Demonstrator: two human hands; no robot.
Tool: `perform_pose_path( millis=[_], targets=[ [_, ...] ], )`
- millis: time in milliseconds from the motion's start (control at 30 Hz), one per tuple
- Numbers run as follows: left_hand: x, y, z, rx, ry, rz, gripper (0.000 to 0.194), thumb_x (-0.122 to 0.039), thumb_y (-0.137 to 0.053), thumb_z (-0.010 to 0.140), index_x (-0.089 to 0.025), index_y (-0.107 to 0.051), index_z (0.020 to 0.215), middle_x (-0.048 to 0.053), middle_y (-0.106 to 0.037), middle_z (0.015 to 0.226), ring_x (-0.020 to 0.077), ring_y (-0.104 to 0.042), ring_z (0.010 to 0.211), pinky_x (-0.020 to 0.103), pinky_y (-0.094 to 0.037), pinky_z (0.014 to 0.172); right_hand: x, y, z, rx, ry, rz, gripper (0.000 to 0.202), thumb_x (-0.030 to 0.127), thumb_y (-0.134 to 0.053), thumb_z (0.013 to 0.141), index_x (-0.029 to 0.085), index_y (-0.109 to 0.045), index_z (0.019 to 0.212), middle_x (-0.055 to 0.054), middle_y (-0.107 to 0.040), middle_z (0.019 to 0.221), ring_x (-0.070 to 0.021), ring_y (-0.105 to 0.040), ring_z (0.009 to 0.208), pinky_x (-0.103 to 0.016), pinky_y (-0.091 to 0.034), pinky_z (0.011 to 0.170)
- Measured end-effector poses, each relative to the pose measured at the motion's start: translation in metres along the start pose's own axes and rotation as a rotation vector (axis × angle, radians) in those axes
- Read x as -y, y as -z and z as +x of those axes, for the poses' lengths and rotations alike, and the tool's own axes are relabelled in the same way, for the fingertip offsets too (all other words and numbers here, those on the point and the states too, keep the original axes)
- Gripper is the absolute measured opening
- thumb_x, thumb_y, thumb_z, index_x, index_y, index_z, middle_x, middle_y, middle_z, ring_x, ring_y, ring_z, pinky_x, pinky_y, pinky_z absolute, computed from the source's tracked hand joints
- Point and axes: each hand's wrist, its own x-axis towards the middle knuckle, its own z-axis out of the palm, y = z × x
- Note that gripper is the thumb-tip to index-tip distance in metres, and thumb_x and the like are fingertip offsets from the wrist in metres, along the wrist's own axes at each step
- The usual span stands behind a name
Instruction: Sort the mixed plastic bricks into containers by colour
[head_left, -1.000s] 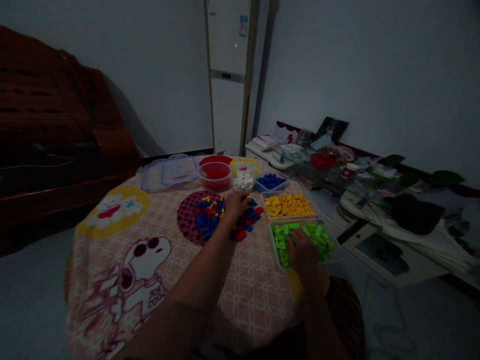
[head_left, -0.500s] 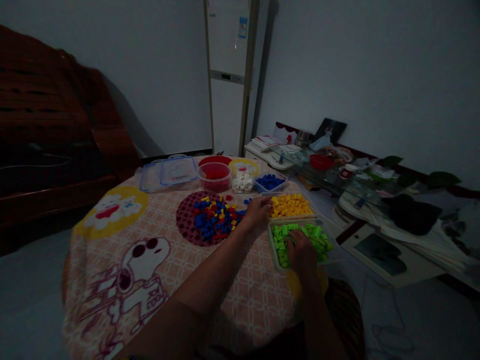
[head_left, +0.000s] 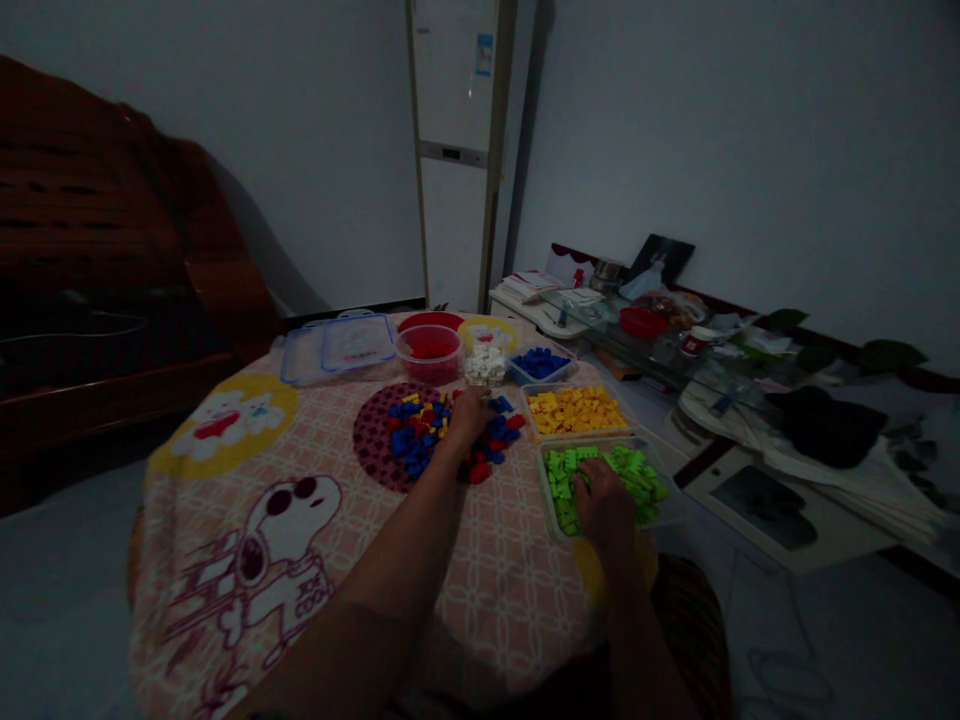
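Over the mixed pile of blue, red and yellow toy bricks (head_left: 414, 446), my left hand (head_left: 469, 414) reaches away from me near the pile's far side. Its fingertips are dim and partly hidden, so what they touch cannot be told. My right hand (head_left: 604, 503) rests in a clear box (head_left: 553, 524) of green bricks (head_left: 634, 476), fingers curled in among them. Whatever those fingers hold does not show. Just beyond that box, yellow bricks (head_left: 574, 408) fill another clear box.
Farther back stand a box of blue bricks (head_left: 539, 363), a heap of white bricks (head_left: 485, 364) and a round tub (head_left: 428, 355) with red contents. Clear lids (head_left: 357, 342) lie at the back left. A cluttered glass-topped stand (head_left: 611, 318) is to the right.
My left hand has moved left from the edge of the yellow brick box to the mixed pile, uncovering bricks at the pile's right side. My right hand stays in the green bricks.
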Motion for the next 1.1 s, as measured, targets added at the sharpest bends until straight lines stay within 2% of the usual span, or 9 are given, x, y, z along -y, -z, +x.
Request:
perform_pose_path(
  millis=[133, 233, 367, 533, 667, 767, 867, 1000, 1100],
  targets=[
    [0.000, -0.006, -0.002, 0.112, -0.108, 0.090, 0.040, -0.014, -0.052, 0.090, -0.014, -0.065, 0.128, 0.015, -0.066, 0.132, 0.0234, -0.062, 0.121, 0.033, -0.045, 0.107, -0.001, 0.000, 0.000, 0.032, 0.008, 0.009, 0.022, 0.020, -0.048, 0.094, 0.013, -0.068, 0.102, -0.014, -0.070, 0.108, -0.0249, -0.063, 0.103, -0.036, -0.049, 0.094],
    [-0.002, -0.007, -0.003, 0.186, -0.196, 0.211, 0.042, -0.011, -0.048, 0.091, -0.018, -0.066, 0.128, 0.013, -0.068, 0.129, 0.0225, -0.064, 0.117, 0.033, -0.046, 0.104, -0.002, -0.001, -0.001, 0.033, 0.004, 0.005, 0.023, 0.020, -0.048, 0.094, 0.012, -0.068, 0.103, -0.015, -0.070, 0.108, -0.0253, -0.063, 0.104, -0.037, -0.048, 0.095],
    [-0.003, -0.006, -0.003, 0.220, -0.170, 0.325, 0.040, -0.011, -0.045, 0.092, -0.018, -0.069, 0.124, 0.014, -0.069, 0.119, 0.0232, -0.066, 0.109, 0.032, -0.049, 0.097, -0.002, -0.001, -0.001, 0.023, -0.001, 0.010, 0.024, 0.020, -0.047, 0.094, 0.012, -0.068, 0.102, -0.016, -0.070, 0.109, -0.0256, -0.063, 0.104, -0.037, -0.048, 0.095],
    [-0.002, -0.004, -0.006, 0.186, -0.102, 0.288, 0.031, -0.016, -0.051, 0.091, -0.013, -0.071, 0.114, 0.015, -0.069, 0.116, 0.0237, -0.064, 0.110, 0.031, -0.048, 0.098, -0.002, 0.000, 0.000, 0.043, -0.002, 0.007, 0.026, 0.020, -0.046, 0.094, 0.012, -0.069, 0.101, -0.017, -0.070, 0.110, -0.0264, -0.063, 0.105, -0.038, -0.049, 0.095],
    [-0.001, -0.004, -0.008, 0.142, -0.086, 0.186, 0.026, -0.015, -0.058, 0.087, -0.014, -0.071, 0.109, 0.013, -0.071, 0.113, 0.0226, -0.065, 0.107, 0.031, -0.049, 0.097, -0.003, 0.000, -0.001, 0.020, 0.009, -0.006, 0.027, 0.021, -0.045, 0.094, 0.012, -0.069, 0.102, -0.017, -0.070, 0.110, -0.0263, -0.063, 0.105, -0.038, -0.049, 0.094],
    [-0.001, -0.001, -0.006, 0.158, -0.094, 0.115, 0.025, -0.013, -0.059, 0.084, -0.015, -0.073, 0.105, 0.011, -0.073, 0.109, 0.0222, -0.067, 0.104, 0.032, -0.050, 0.096, -0.003, 0.000, -0.001, 0.015, 0.025, -0.006, 0.026, 0.020, -0.044, 0.095, 0.013, -0.069, 0.101, -0.016, -0.070, 0.109, -0.0254, -0.063, 0.104, -0.038, -0.049, 0.094],
    [0.005, 0.009, -0.001, 0.111, -0.089, 0.084, 0.032, -0.011, -0.057, 0.084, -0.017, -0.073, 0.112, 0.010, -0.074, 0.114, 0.0217, -0.067, 0.107, 0.032, -0.050, 0.098, -0.002, 0.000, -0.001, 0.013, 0.033, 0.005, 0.025, 0.020, -0.045, 0.094, 0.014, -0.069, 0.100, -0.015, -0.070, 0.109, -0.0251, -0.062, 0.104, -0.038, -0.048, 0.095],
    [0.023, 0.029, 0.003, -0.068, -0.019, 0.155, 0.038, -0.016, -0.053, 0.088, -0.014, -0.070, 0.122, 0.014, -0.071, 0.123, 0.0245, -0.065, 0.115, 0.032, -0.048, 0.102, 0.000, 0.002, 0.000, 0.018, 0.023, 0.019, 0.024, 0.020, -0.045, 0.094, 0.014, -0.068, 0.099, -0.015, -0.070, 0.106, -0.0251, -0.063, 0.102, -0.038, -0.049, 0.094],
    [0.036, 0.043, 0.001, -0.026, 0.050, 0.257, 0.032, -0.022, -0.054, 0.089, -0.017, -0.074, 0.113, 0.013, -0.074, 0.114, 0.0245, -0.067, 0.110, 0.029, -0.049, 0.096, -0.001, 0.003, 0.000, 0.028, 0.022, 0.022, 0.024, 0.020, -0.045, 0.094, 0.015, -0.068, 0.099, -0.015, -0.070, 0.107, -0.0252, -0.062, 0.102, -0.038, -0.049, 0.094]
  ],
)
